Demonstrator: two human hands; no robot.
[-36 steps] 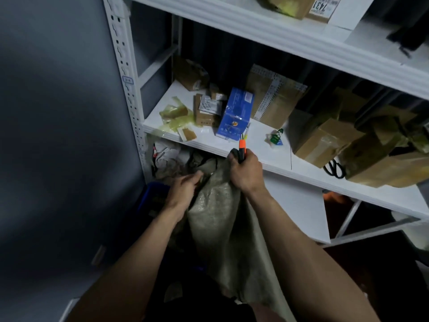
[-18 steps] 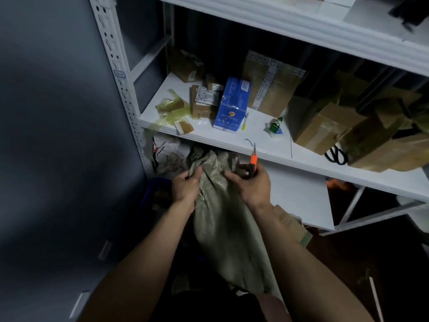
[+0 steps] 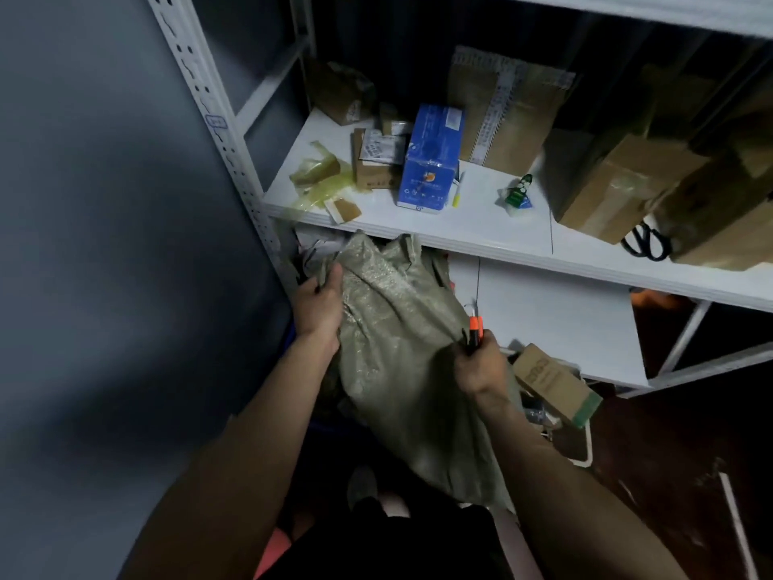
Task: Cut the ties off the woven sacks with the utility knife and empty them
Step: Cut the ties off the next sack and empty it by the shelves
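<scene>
**A:** What's in each grip?

**B:** My left grip (image 3: 318,307) is curled round a bunched fold near the top of the woven sack (image 3: 397,349). My right grip (image 3: 481,366) is closed on the utility knife (image 3: 475,330) and pinches the sack's other edge against the handle.

**A:** How does the sack look?

**B:** It's a dull grey-green plastic weave, coarse, with a slight sheen. It's limp and creased, stretched between the two grips and hanging down below them. Its crumpled top reaches the front lip of the white shelf (image 3: 481,228) above my left grip.

**A:** And the knife?

**B:** It has a slim black body with an orange tip, pointing up out of my right grip. I can't tell whether the blade is out.

**A:** What else is nearby?

**B:** Just right of my right grip there's a long brown carton (image 3: 552,380) with a green end. On the smooth shelf above the grips stands a glossy blue box (image 3: 431,161), with a flat paper envelope (image 3: 502,106) leaning behind it. Far to the right of the grips are taped cardboard boxes (image 3: 619,186) and black-handled scissors (image 3: 646,244).
</scene>
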